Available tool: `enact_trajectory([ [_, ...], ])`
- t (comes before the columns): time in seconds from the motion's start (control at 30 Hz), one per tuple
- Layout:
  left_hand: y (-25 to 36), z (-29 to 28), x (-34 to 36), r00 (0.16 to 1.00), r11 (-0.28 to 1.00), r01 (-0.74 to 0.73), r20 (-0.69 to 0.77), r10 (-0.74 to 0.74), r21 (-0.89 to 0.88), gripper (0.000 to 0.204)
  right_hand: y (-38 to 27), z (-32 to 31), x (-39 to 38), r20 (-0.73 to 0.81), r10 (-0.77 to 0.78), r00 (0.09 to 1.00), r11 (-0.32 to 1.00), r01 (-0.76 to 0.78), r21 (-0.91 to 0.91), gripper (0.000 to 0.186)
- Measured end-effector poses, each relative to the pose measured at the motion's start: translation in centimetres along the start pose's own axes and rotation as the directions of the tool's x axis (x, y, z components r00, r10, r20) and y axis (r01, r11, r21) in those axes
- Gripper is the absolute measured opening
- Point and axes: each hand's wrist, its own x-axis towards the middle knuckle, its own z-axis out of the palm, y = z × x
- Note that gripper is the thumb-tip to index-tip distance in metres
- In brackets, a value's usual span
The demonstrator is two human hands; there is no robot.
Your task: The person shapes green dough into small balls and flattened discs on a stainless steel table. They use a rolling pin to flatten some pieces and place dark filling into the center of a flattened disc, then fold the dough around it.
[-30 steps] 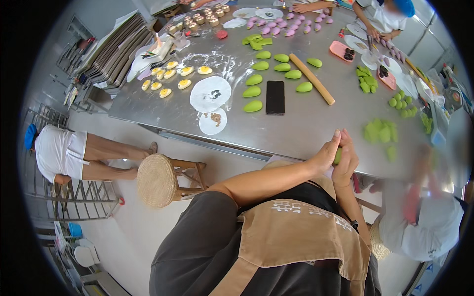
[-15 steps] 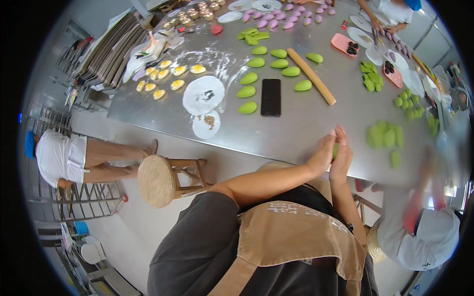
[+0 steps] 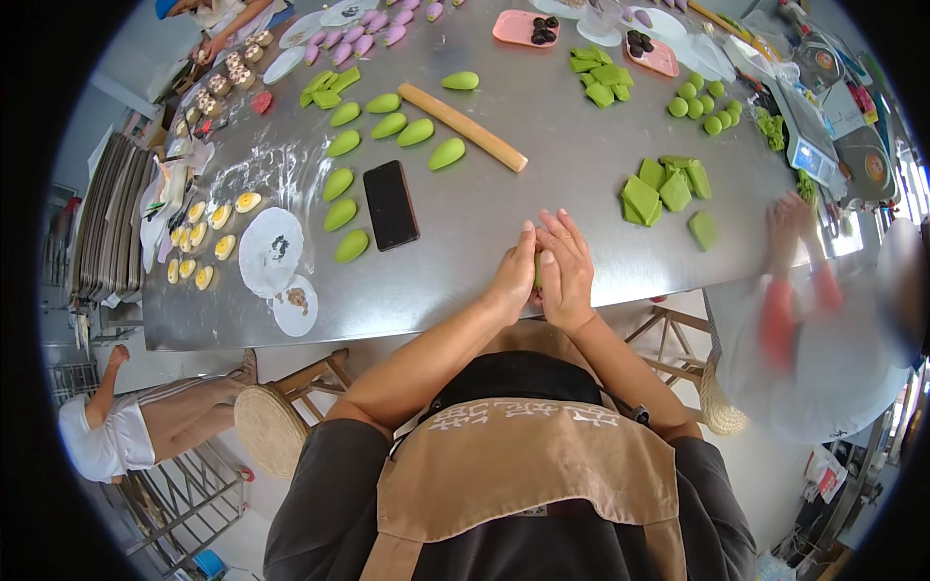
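My left hand [image 3: 509, 279] and my right hand [image 3: 567, 273] are cupped together over the near edge of the steel table [image 3: 446, 300], closed round a piece of green dough [image 3: 538, 266] that shows only in part between them. To their left lie a black phone [image 3: 390, 205] and several green tapered dough shapes [image 3: 352, 245]. Beyond is a wooden rolling pin [image 3: 462, 127]. To the right are flat green dough pieces [image 3: 639, 199].
Yellow-centred white pieces [image 3: 225, 247] and white paper discs [image 3: 271, 252] lie left; pink trays [image 3: 651, 60], green balls [image 3: 695, 108] and a scale [image 3: 812, 155] are at the right. A co-worker [image 3: 794, 349] works beside me; another person [image 3: 107, 436] is lower left near a stool [image 3: 262, 431].
My view has turned, so the table's contents appear further left. My hands are still joined round the dough, with the right fingers now raised and slightly parted.
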Motion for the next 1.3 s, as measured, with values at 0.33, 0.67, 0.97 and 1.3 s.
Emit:
enact_trajectory([
  [0.33, -0.5, 0.1, 1.0, 0.989, 0.895, 0.0, -0.13, -0.065, -0.445, 0.027, 1.9, 0.4, -0.9, 0.179, 0.373, 0.91, 0.749, -0.409, 0.521, 0.029],
  [0.67, 0.1, -1.0, 1.6, 0.986, 0.946, -0.057, -0.17, 0.002, -0.32, 0.026, 1.6, -3.6, -0.2, 0.366, 0.177, 0.913, 0.918, -0.287, 0.272, 0.024],
  [0.97, 0.7, -1.2, 0.8, 0.993, 0.982, 0.109, 0.056, -0.101, -0.157, 0.03, 2.8, -3.6, 1.5, 0.44, 0.071, 0.895, 0.97, -0.165, 0.179, 0.046],
  [1.3, 1.9, 0.2, 1.9, 0.739, 0.488, -0.594, 0.195, 0.644, 0.64, 0.022, 4.9, -4.1, 0.8, 0.366, 0.173, 0.914, 0.896, -0.301, 0.327, 0.06],
])
